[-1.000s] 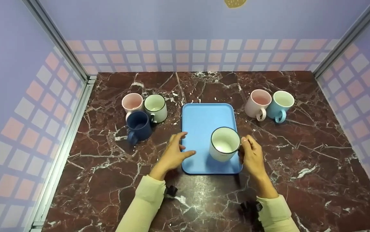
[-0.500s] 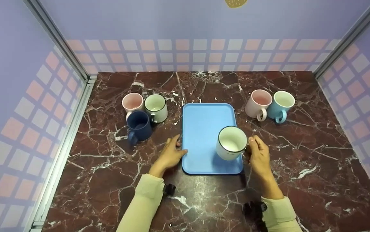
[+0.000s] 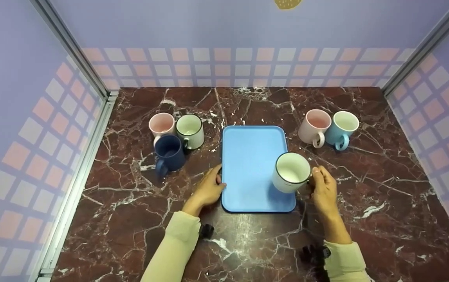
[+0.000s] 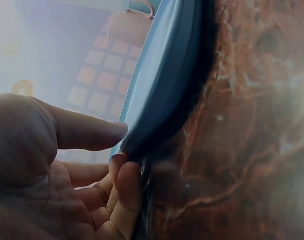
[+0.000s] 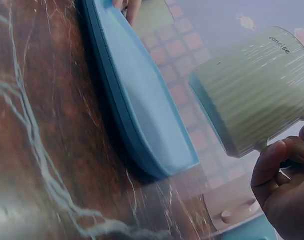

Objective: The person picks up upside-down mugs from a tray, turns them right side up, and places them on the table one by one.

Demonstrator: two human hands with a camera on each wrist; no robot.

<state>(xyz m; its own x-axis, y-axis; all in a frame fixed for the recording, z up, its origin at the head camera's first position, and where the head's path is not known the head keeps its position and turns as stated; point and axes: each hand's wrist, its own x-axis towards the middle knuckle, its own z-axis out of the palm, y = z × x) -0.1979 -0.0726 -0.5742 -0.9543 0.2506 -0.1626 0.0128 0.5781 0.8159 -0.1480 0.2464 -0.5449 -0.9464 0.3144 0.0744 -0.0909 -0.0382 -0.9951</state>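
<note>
My right hand [image 3: 324, 191] grips the dark handle of a pale green, ribbed mug [image 3: 291, 175] with a black rim. In the right wrist view this mug [image 5: 256, 95] hangs upright above tray level, lettered "concise" on its side. It overlaps the right edge of the blue rectangular tray [image 3: 247, 156] in the head view. At the tray's left edge, my left hand [image 3: 208, 188] pinches the rim. Seen from the left wrist, the thumb [image 4: 92, 132] lies along the top of the rim, with curled fingers [image 4: 127, 185] against its outer side.
Left of the tray, a pink mug [image 3: 162, 123], a green mug [image 3: 193, 135] and a navy mug [image 3: 171, 154] stand clustered. Behind on the right, a pink mug [image 3: 310, 129] stands beside a light blue one [image 3: 336, 135]. Purple walls border the marble-patterned table [image 3: 130, 219].
The right hand has carried the green mug rightward, from over the tray to its right edge. The left hand has drawn back from over the tray and taken hold of its left rim.
</note>
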